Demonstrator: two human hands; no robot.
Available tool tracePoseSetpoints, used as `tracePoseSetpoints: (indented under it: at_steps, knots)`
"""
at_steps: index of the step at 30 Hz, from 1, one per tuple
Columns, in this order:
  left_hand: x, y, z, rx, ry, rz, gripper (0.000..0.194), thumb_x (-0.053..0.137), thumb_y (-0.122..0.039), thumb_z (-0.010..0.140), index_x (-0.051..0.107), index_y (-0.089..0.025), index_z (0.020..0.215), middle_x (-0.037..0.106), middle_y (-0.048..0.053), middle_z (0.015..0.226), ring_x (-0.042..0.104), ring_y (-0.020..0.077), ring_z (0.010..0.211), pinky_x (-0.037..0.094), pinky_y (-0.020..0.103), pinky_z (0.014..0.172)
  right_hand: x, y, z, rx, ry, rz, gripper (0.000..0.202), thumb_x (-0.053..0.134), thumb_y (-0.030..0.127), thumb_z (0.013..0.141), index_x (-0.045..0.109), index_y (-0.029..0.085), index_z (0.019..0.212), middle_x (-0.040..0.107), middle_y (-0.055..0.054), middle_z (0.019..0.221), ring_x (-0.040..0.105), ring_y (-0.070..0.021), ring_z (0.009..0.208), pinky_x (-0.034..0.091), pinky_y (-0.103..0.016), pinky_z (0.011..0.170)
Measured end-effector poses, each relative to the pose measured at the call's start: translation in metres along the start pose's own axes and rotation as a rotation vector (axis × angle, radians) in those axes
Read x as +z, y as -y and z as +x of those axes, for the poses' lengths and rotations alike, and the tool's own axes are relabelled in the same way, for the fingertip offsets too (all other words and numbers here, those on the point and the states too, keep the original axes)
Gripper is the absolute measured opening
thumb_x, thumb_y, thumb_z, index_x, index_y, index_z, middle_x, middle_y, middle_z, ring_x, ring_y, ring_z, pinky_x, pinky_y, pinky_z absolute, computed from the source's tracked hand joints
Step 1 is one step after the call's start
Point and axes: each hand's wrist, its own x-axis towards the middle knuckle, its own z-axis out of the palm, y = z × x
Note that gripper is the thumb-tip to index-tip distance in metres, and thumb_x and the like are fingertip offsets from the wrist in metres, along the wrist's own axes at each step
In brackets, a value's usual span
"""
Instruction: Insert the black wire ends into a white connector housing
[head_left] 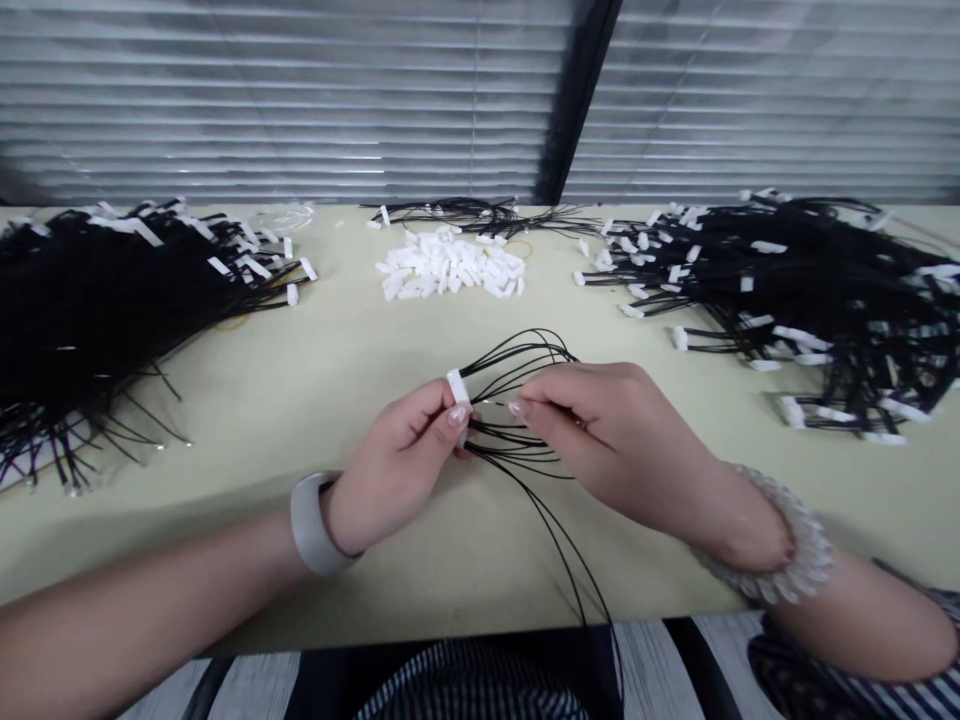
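My left hand (409, 440) pinches a white plastic connector housing (457, 386) between thumb and fingers, over the middle of the table. Several thin black wires (517, 350) run out of the housing's right side and curve past my right hand. Just right of the housing, my right hand (607, 420) is closed in a pinch on one black wire (501, 404), whose bare metal end points at the housing. Whether that end touches the housing I cannot tell. Two or three longer wires (559, 530) droop down over the table's front edge.
Behind the hands lies a pile of loose white connector housings (450, 265), with a few black wires (480, 213) beyond it. Big heaps of black wire harnesses lie at the left (97, 300) and right (810, 290). Window blinds (285, 100) border the pale table (300, 390).
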Motion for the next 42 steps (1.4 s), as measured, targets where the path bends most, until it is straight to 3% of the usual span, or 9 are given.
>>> tracePoseSetpoints:
  at_steps: [10,26,30,33,35,37,39,42]
  knots:
    - [0.001,0.000,0.000,0.017,0.052,0.002,0.025,0.037,-0.034,0.091,0.049,-0.018,0.075,0.046,-0.001,0.068,0.044,0.0123,0.063,0.039,0.025,0.060,0.005,-0.001,0.002,0.011,0.082,-0.038,0.024,0.043,0.021,0.087,0.049,0.015,0.065,0.044,0.004,0.058,0.035,-0.0053,0.055,0.026,-0.021,0.056]
    - [0.002,-0.003,0.000,0.031,0.066,0.035,0.024,0.040,-0.032,0.090,0.054,-0.017,0.078,0.050,-0.001,0.065,0.045,0.0119,0.060,0.038,0.024,0.056,0.016,-0.001,0.002,-0.052,-0.025,-0.048,0.022,0.044,0.017,0.085,0.056,0.014,0.067,0.054,0.001,0.061,0.045,-0.0071,0.058,0.031,-0.022,0.058]
    - [0.001,-0.001,0.001,-0.015,0.044,-0.083,0.025,0.042,-0.034,0.089,0.054,-0.017,0.077,0.049,0.000,0.068,0.046,0.0117,0.062,0.041,0.024,0.059,0.011,0.001,0.002,-0.128,-0.110,-0.028,0.020,0.047,0.019,0.086,0.059,0.016,0.071,0.058,0.002,0.064,0.049,-0.0071,0.060,0.036,-0.021,0.060]
    - [0.002,0.001,0.004,-0.102,-0.033,-0.303,0.022,0.048,-0.036,0.087,0.054,-0.017,0.077,0.051,0.000,0.071,0.049,0.0116,0.065,0.044,0.025,0.062,-0.004,-0.002,0.000,-0.146,-0.301,-0.166,0.010,0.053,0.023,0.085,0.062,0.018,0.085,0.063,-0.001,0.073,0.052,-0.0091,0.065,0.039,-0.022,0.063]
    - [0.003,0.003,0.007,-0.161,-0.095,-0.486,0.019,0.052,-0.035,0.085,0.054,-0.018,0.077,0.051,-0.001,0.072,0.049,0.0109,0.066,0.045,0.024,0.062,-0.016,-0.009,-0.001,-0.063,-0.487,-0.192,0.014,0.055,0.028,0.083,0.061,0.018,0.090,0.062,-0.002,0.074,0.052,-0.0103,0.063,0.040,-0.024,0.060]
    - [0.002,0.003,0.009,-0.204,-0.154,-0.653,0.015,0.054,-0.030,0.084,0.053,-0.018,0.076,0.049,-0.001,0.073,0.048,0.0095,0.065,0.045,0.022,0.062,-0.026,-0.019,-0.002,0.092,-0.584,-0.094,0.018,0.053,0.034,0.085,0.061,0.018,0.085,0.059,-0.002,0.067,0.051,-0.0103,0.058,0.039,-0.024,0.054]
    - [0.002,0.002,0.010,-0.224,-0.204,-0.775,0.012,0.055,-0.026,0.083,0.053,-0.017,0.075,0.047,-0.002,0.074,0.046,0.0083,0.064,0.046,0.022,0.061,-0.034,-0.031,-0.001,0.239,-0.428,0.003,0.027,0.049,0.039,0.086,0.061,0.018,0.073,0.055,-0.001,0.058,0.048,-0.0094,0.052,0.036,-0.023,0.048]
    - [0.002,0.001,0.012,-0.220,-0.231,-0.859,0.011,0.054,-0.023,0.084,0.053,-0.016,0.075,0.046,-0.002,0.075,0.046,0.0082,0.065,0.047,0.022,0.061,-0.035,-0.040,0.000,0.301,0.106,0.070,0.033,0.049,0.041,0.084,0.062,0.017,0.066,0.053,0.001,0.052,0.046,-0.0080,0.047,0.034,-0.021,0.044]
